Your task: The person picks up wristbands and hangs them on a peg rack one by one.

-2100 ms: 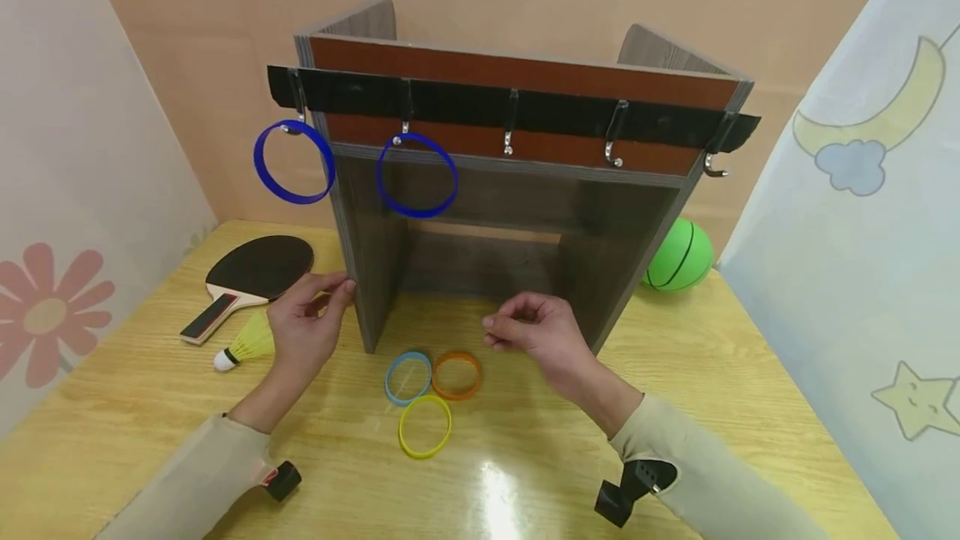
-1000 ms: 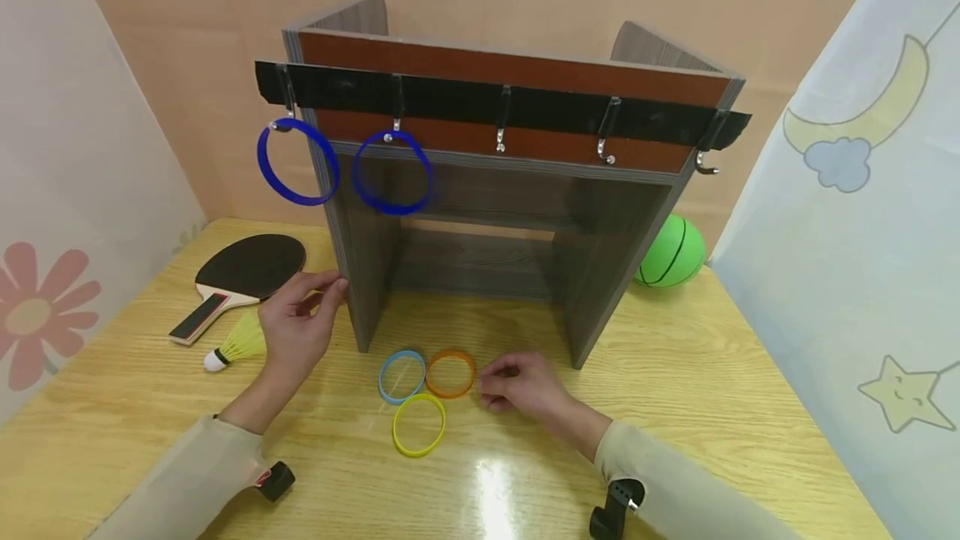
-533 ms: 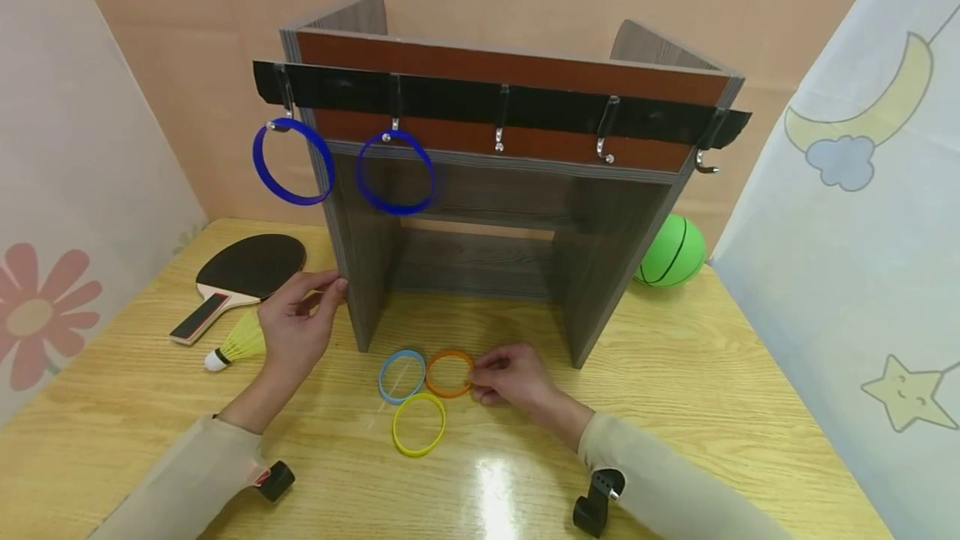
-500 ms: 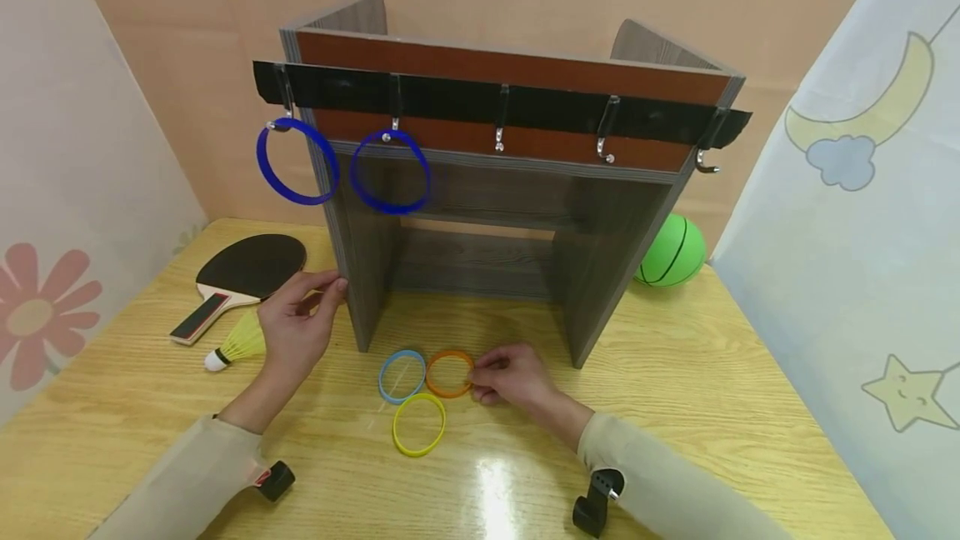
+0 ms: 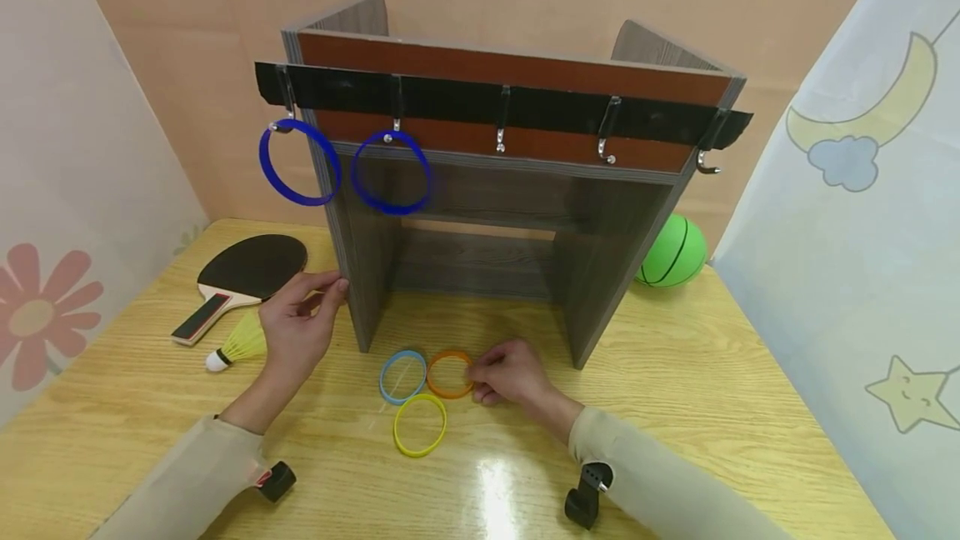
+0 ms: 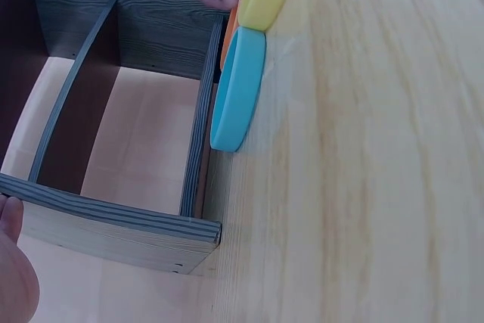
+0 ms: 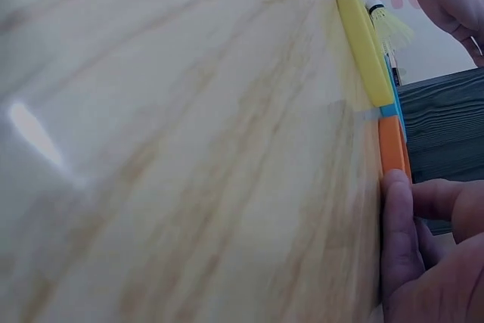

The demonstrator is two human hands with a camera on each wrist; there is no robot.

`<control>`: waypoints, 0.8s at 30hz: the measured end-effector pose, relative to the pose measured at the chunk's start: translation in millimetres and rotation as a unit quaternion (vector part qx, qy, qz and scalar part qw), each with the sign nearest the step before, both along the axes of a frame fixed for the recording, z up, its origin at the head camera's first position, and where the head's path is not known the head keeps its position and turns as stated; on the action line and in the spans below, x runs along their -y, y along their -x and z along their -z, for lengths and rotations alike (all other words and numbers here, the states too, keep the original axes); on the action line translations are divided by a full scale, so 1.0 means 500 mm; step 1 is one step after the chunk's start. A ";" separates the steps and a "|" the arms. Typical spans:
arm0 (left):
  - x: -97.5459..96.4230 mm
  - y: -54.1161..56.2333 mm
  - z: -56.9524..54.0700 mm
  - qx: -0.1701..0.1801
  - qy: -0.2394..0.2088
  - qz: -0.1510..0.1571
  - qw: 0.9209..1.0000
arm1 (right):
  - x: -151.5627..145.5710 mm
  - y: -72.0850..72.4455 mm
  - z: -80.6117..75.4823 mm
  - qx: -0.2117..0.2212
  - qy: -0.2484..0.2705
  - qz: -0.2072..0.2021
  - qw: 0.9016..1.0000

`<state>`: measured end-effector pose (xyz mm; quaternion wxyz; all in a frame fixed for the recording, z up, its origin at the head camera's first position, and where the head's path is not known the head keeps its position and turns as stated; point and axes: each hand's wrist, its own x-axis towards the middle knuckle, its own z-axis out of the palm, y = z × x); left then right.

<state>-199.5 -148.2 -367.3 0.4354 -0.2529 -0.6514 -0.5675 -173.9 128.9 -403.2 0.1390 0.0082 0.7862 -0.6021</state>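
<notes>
My left hand (image 5: 298,319) holds the front edge of the left side panel of a grey wooden shelf (image 5: 358,307), thumb at the edge. On the table, my right hand (image 5: 513,372) pinches the right side of an orange wristband (image 5: 435,386). In the right wrist view the fingertips (image 7: 396,179) are at the end of the orange band. A light-blue wristband (image 5: 384,390) lies against its left side, and a yellow wristband (image 5: 420,452) lies just in front. Two dark blue wristbands (image 5: 273,182) hang from the two leftmost hooks.
A black strip (image 5: 450,92) with several metal hooks (image 5: 500,140) runs across the shelf's front. Left of the shelf lie a table tennis paddle (image 5: 255,265) and a yellow shuttlecock (image 5: 243,340). A green ball (image 5: 678,252) sits behind its right side.
My right hand has come down from in front of the shelf and moved left to the orange wristband. The left hand has stayed on the panel. The hanging second blue band has swung slightly.
</notes>
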 end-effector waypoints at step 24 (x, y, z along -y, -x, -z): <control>0.004 0.006 0.009 0.003 0.004 -0.003 1.000 | -0.019 -0.016 -0.008 -0.006 0.008 0.005 1.000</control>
